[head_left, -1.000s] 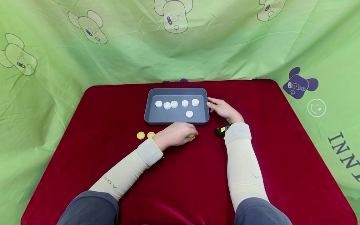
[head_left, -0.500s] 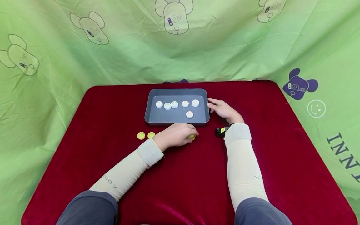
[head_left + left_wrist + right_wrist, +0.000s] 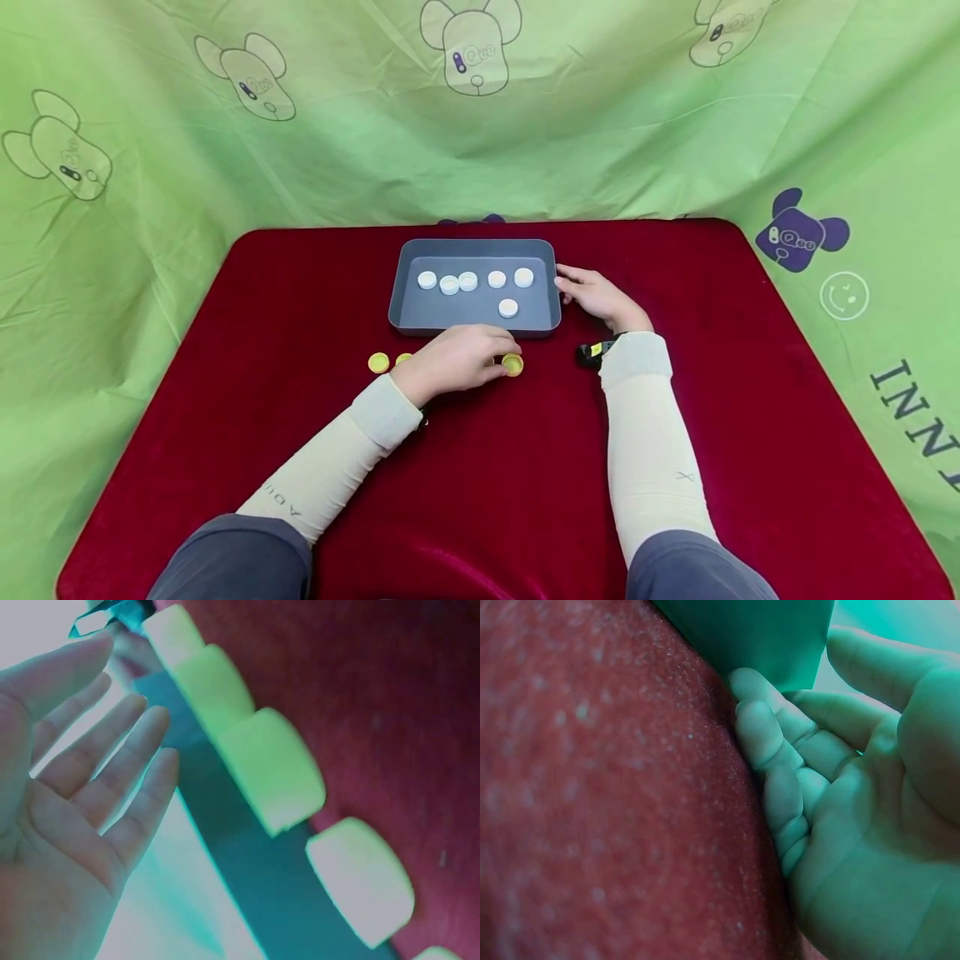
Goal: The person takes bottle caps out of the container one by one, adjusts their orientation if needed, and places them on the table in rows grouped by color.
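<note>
We see red cloth (image 3: 495,500) below green drapes (image 3: 360,158); the left hand (image 3: 459,358), now spread, uncovers the rightmost yellow cap (image 3: 513,365); the relaxed right hand (image 3: 598,298) touches the tray (image 3: 450,313).

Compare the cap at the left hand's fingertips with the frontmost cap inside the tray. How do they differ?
The fingertip cap is yellow; the tray cap is white. The fingertip cap lies in front of the grey tray; the tray cap lies inside it. Both are round.
</note>
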Demonstrator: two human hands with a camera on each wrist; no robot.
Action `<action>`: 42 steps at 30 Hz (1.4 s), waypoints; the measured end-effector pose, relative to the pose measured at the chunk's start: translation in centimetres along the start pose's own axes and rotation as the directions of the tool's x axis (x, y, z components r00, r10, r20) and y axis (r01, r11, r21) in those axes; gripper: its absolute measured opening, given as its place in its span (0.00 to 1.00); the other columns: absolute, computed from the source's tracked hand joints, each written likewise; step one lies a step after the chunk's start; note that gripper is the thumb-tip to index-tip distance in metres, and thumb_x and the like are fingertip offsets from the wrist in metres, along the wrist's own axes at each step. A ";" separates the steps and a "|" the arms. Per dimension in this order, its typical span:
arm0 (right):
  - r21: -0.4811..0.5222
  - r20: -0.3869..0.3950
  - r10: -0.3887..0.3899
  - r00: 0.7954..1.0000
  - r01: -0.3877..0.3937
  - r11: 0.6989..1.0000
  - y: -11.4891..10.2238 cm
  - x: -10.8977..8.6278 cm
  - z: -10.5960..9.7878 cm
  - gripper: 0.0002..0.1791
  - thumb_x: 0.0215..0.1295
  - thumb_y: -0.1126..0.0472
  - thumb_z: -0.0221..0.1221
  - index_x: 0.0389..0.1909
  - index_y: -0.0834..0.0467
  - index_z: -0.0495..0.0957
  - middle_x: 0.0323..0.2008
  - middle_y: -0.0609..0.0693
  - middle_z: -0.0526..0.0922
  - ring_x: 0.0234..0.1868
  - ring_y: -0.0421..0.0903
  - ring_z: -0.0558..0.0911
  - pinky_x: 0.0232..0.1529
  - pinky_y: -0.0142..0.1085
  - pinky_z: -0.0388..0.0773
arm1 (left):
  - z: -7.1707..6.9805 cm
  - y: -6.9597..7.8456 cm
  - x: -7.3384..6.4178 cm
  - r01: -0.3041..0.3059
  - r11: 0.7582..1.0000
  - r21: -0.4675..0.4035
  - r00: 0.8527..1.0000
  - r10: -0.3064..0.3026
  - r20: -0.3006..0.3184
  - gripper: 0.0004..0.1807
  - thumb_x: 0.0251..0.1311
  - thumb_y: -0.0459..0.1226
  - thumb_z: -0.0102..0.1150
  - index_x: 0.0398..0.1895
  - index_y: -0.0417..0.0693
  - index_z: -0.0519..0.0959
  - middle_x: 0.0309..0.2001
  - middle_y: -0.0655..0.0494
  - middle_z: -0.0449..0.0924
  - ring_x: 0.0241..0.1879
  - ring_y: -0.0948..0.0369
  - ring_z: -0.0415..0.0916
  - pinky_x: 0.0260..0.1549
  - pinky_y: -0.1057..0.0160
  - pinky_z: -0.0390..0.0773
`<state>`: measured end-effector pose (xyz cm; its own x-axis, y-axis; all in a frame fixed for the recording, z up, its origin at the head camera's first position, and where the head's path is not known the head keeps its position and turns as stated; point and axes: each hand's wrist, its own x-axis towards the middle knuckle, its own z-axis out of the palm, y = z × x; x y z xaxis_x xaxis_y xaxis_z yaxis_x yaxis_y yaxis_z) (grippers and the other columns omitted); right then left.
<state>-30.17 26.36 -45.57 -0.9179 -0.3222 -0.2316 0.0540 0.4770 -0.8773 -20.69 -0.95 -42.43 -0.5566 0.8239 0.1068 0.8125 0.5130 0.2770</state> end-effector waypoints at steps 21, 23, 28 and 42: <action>0.009 -0.004 0.014 1.000 -0.014 1.000 0.0 0.1 0.0 0.31 0.75 0.50 0.49 0.74 0.55 0.59 0.35 0.59 0.75 0.43 0.53 0.74 0.59 0.46 0.61 | -5.1 -3.7 -4.0 0.104 0.990 0.099 0.992 -0.096 -0.085 0.14 0.58 0.37 0.67 0.48 0.48 0.84 0.47 0.58 0.81 0.48 0.62 0.78 0.46 0.59 0.78; 0.001 -0.005 0.029 1.000 -0.029 1.000 0.0 0.1 0.0 0.31 0.75 0.49 0.49 0.74 0.54 0.58 0.35 0.59 0.75 0.44 0.53 0.74 0.58 0.46 0.61 | -5.3 -4.2 -4.2 0.112 0.988 0.103 0.991 -0.104 -0.081 0.14 0.58 0.37 0.67 0.48 0.48 0.84 0.48 0.57 0.81 0.49 0.61 0.78 0.46 0.59 0.78; 0.001 -0.003 0.030 1.000 -0.030 1.000 0.0 0.1 0.0 0.31 0.75 0.49 0.49 0.74 0.53 0.58 0.35 0.59 0.75 0.44 0.53 0.74 0.58 0.46 0.62 | -6.0 -5.2 -4.5 0.128 0.985 0.117 0.990 -0.120 -0.075 0.15 0.58 0.36 0.67 0.49 0.46 0.84 0.48 0.55 0.81 0.49 0.59 0.78 0.45 0.57 0.78; -0.019 -0.003 0.014 1.000 -0.014 1.000 0.2 0.2 0.1 0.31 0.75 0.50 0.49 0.74 0.56 0.58 0.35 0.60 0.75 0.44 0.54 0.74 0.58 0.47 0.61 | -6.7 -8.1 -4.8 0.209 0.972 0.105 0.978 -0.208 -0.019 0.19 0.58 0.35 0.67 0.54 0.45 0.81 0.51 0.53 0.80 0.53 0.56 0.76 0.51 0.55 0.75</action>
<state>-30.28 26.33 -45.81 -0.9181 -0.3132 -0.2430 0.0598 0.4967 -0.8659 -25.75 -10.64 -38.76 -0.7167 0.6944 0.0645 0.6919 0.6963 0.1910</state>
